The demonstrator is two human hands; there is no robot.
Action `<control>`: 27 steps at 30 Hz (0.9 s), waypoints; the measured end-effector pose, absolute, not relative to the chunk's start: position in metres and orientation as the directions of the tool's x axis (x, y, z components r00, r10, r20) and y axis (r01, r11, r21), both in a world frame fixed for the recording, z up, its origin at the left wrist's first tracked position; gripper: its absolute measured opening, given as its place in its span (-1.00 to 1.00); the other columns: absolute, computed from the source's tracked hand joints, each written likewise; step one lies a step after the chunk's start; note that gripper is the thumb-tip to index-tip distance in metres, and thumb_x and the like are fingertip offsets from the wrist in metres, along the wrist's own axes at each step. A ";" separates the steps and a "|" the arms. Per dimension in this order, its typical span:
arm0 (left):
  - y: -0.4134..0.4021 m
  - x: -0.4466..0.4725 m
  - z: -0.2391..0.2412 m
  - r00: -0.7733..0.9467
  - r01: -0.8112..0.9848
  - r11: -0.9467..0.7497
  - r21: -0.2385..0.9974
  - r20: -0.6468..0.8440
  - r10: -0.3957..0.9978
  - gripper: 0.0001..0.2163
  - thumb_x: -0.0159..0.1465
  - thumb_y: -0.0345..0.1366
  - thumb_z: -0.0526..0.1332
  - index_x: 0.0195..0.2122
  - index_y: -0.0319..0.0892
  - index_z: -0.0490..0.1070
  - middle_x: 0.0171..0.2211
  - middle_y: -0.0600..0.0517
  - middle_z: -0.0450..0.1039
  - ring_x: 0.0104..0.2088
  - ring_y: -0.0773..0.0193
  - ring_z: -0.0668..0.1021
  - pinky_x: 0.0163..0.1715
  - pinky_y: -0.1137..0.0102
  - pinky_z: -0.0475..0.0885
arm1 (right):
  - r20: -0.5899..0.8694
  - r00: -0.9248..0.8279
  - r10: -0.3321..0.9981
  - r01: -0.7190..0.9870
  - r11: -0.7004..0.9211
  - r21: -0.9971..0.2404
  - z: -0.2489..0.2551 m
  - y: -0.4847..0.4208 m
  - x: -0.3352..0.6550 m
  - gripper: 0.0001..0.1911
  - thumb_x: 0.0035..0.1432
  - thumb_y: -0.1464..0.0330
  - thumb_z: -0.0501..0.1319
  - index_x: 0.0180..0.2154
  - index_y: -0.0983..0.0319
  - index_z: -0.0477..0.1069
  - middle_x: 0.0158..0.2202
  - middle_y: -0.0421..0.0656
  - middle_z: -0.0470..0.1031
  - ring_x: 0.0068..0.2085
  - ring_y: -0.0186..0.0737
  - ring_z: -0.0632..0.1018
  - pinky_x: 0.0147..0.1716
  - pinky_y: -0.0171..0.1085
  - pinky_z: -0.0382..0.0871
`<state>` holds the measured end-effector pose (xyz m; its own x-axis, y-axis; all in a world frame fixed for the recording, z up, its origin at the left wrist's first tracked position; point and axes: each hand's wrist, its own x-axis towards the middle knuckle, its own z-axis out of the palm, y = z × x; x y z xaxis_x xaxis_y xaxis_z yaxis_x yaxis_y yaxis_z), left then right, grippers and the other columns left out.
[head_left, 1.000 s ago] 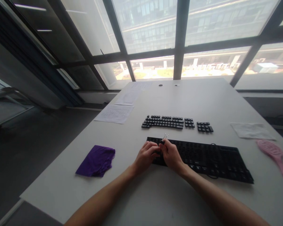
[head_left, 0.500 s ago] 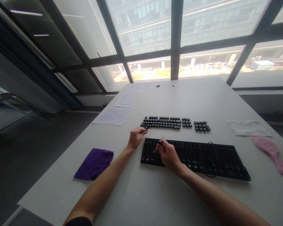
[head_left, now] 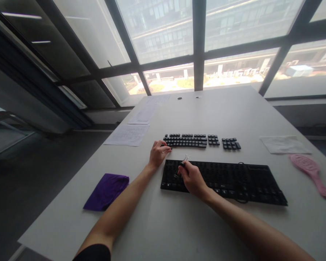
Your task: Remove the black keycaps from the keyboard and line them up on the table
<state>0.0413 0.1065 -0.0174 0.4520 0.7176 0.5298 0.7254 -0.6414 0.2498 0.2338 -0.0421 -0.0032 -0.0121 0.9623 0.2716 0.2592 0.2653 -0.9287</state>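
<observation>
A black keyboard [head_left: 250, 183] lies flat on the white table, its upper key rows stripped of caps and its bottom row still capped. Over its left part, my right hand [head_left: 191, 176] is closed around a keycap puller [head_left: 183, 165] with wire prongs at both ends. Beyond the keyboard, removed black keycaps [head_left: 188, 140] stand in keyboard-like rows, in several blocks. My left hand [head_left: 158, 154] is at the near left end of these rows, thumb and fingers pinched on a small black keycap [head_left: 170, 148], partly hidden by the fingers.
A folded purple cloth [head_left: 105, 192] lies left of my left forearm. Printed sheets [head_left: 127, 135] run along the left table edge. At the right are a white cloth [head_left: 284, 144] and a pink hairbrush [head_left: 311, 172]. Large windows rise behind the table.
My left hand has shifted slightly forward and turned, its fingers now lower against the end of the keycap rows. My right hand stays over the keyboard with the puller. The view has shifted slightly.
</observation>
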 end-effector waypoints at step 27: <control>0.052 0.055 0.005 0.296 0.651 -0.601 0.464 0.573 0.764 -0.87 0.35 -0.33 0.18 -0.15 -0.13 0.52 -0.24 -0.01 0.47 -0.18 0.19 0.47 -0.08 0.24 0.41 | 0.289 0.044 0.956 0.223 0.273 -0.936 0.001 -0.035 0.249 -0.77 0.31 0.29 0.12 -0.40 0.22 0.33 -0.51 -0.22 0.37 -0.47 -0.28 0.37 -0.44 -0.33 0.23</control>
